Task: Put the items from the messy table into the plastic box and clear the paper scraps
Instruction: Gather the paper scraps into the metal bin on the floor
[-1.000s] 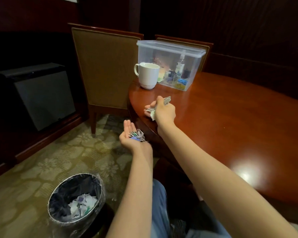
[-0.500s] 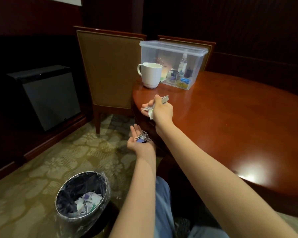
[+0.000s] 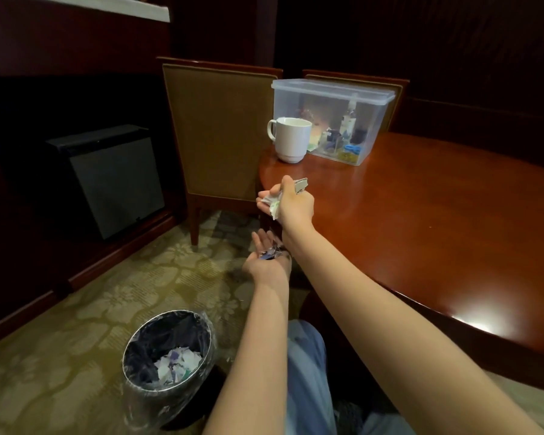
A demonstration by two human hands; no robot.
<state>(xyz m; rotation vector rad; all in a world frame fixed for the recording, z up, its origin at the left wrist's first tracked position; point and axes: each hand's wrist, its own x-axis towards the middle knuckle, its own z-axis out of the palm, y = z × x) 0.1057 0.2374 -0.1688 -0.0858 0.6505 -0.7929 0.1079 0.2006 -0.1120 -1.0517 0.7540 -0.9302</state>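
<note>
Dark wood panelling backs a round, polished table (image 3: 421,230), with a padded chair (image 3: 217,130) drawn up at its far side. The plastic box (image 3: 330,117), lid on and small items visible inside, stands at the far edge just beside a white mug (image 3: 291,139).

The right hand (image 3: 292,204) hangs over the near rim, fingers curled round crumpled paper (image 3: 272,204) – a small metal piece (image 3: 301,185) pokes out above the knuckles; what it is, I cannot tell. The left hand (image 3: 264,259) lies palm up below the rim, fingers relaxed, cradling loose scraps (image 3: 272,251).

On the carpet (image 3: 76,324) a lined bin (image 3: 132,372) holds torn paper (image 3: 178,364).

Against half a second ago little differs – both hands keep their places, the left palm tucked slightly further under the right forearm.
</note>
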